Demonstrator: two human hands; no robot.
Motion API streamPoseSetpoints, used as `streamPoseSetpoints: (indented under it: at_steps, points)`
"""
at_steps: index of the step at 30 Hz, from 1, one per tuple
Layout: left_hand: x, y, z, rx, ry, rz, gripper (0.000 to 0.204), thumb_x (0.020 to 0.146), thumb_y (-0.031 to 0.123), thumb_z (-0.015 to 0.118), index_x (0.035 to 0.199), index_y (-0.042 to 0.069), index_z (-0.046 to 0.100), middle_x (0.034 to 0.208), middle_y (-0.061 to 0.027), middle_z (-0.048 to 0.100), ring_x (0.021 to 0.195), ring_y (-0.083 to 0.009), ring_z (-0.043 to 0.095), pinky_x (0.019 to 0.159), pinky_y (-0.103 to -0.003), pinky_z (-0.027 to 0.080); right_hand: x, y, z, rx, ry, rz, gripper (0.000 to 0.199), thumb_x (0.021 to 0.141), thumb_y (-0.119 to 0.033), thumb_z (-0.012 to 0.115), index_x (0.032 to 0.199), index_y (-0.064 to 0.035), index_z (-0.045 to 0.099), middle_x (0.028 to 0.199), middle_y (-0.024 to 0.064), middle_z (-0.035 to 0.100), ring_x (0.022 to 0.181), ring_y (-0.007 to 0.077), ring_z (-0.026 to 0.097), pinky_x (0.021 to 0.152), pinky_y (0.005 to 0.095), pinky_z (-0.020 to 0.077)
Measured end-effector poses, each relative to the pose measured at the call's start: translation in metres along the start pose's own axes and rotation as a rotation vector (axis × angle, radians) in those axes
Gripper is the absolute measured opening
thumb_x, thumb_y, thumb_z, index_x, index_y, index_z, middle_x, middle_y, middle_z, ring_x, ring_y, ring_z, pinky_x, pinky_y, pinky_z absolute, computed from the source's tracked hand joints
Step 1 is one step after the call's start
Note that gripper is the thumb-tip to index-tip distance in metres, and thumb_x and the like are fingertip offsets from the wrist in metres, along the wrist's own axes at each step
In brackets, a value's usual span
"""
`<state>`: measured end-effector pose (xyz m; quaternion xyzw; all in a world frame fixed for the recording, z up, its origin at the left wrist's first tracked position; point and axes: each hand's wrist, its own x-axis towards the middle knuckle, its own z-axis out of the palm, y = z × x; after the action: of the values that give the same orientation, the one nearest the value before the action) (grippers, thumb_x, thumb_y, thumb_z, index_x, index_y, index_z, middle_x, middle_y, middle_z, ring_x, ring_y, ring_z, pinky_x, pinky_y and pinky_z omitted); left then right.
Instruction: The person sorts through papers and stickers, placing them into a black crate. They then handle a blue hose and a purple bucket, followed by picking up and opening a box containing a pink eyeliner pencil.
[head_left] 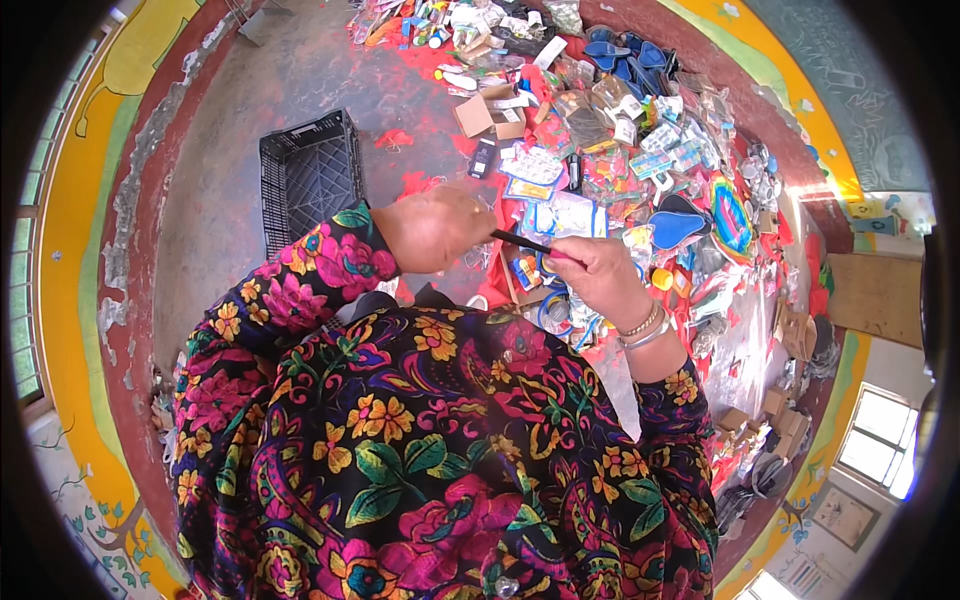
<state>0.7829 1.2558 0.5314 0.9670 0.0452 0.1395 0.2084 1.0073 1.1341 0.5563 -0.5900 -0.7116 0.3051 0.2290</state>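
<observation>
A slim black stick (519, 241) with a dark pink part at one end stretches between my hands, in front of my chest; its exact kind is not plain. My left hand (438, 230) is closed at its left end, knuckles up and a little blurred. The pink end sits in the pinch of thumb and fingers of my right hand (600, 280), which has bangles (645, 325) at its wrist. Below and beyond the hands, a low carton (525, 292) of small packets and blue rings (553, 312) lie on the floor.
A black plastic crate (312, 185) stands on the floor at the left. A wide heap of packaged goods spreads ahead and to the right, with an open cardboard box (490, 115), blue slippers (680, 222) and a yellow-capped container (662, 279). Painted walls (75, 300) border the room.
</observation>
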Motion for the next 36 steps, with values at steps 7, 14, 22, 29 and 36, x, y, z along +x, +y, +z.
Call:
streamPoseSetpoints:
  at_steps: [7,14,22,29,36]
  points:
    - [-0.021,-0.015,0.013,-0.420,0.176,-0.213,0.018,0.084,0.010,0.056,0.099,0.001,0.058,0.077,-0.0132,0.060,0.068,-0.0281,0.058,0.060,-0.036,0.046,-0.007,-0.003,-0.011,0.010,0.274,0.010,0.013,0.076,-0.004,0.064,0.089,-0.0025,0.063,0.068,0.0059,0.061,0.059,0.0130,0.058,0.053,0.0243,0.0439]
    - [-0.033,-0.014,0.010,-0.898,0.152,-0.437,0.022,0.091,0.014,0.048,0.104,0.001,0.059,0.076,-0.0056,0.061,0.068,-0.0130,0.058,0.060,-0.027,0.047,-0.004,-0.008,-0.012,0.217,0.269,0.177,0.014,0.086,-0.014,0.057,0.092,-0.0010,0.057,0.077,0.0079,0.064,0.069,0.0124,0.063,0.061,0.0237,0.0474]
    - [-0.026,0.004,0.008,-1.685,0.317,-0.500,0.026,0.094,0.019,0.041,0.108,-0.001,0.050,0.093,-0.0150,0.062,0.079,-0.0205,0.061,0.070,-0.030,0.046,0.011,-0.019,0.001,0.376,0.213,0.000,0.012,0.088,-0.013,0.053,0.088,-0.0016,0.050,0.081,0.0042,0.056,0.069,0.0097,0.051,0.065,0.0236,0.0428]
    - [0.002,0.004,-0.003,-2.120,0.728,-0.484,0.018,0.093,0.018,0.043,0.102,0.003,0.049,0.110,-0.0193,0.058,0.104,-0.0285,0.056,0.092,-0.039,0.042,0.025,-0.037,0.035,0.496,0.226,0.164,0.025,0.089,-0.024,0.056,0.081,-0.0010,0.059,0.055,-0.0046,0.047,0.052,0.0023,0.042,0.048,0.0175,0.0322]
    - [0.009,0.014,0.002,-1.972,0.719,-0.473,0.017,0.091,0.018,0.049,0.101,0.005,0.052,0.114,-0.0171,0.056,0.108,-0.0236,0.053,0.092,-0.038,0.040,0.037,-0.050,0.031,1.173,0.100,0.428,0.041,0.091,-0.037,0.048,0.089,0.0024,0.059,0.059,0.0004,0.053,0.045,0.0044,0.038,0.042,0.0172,0.0276]
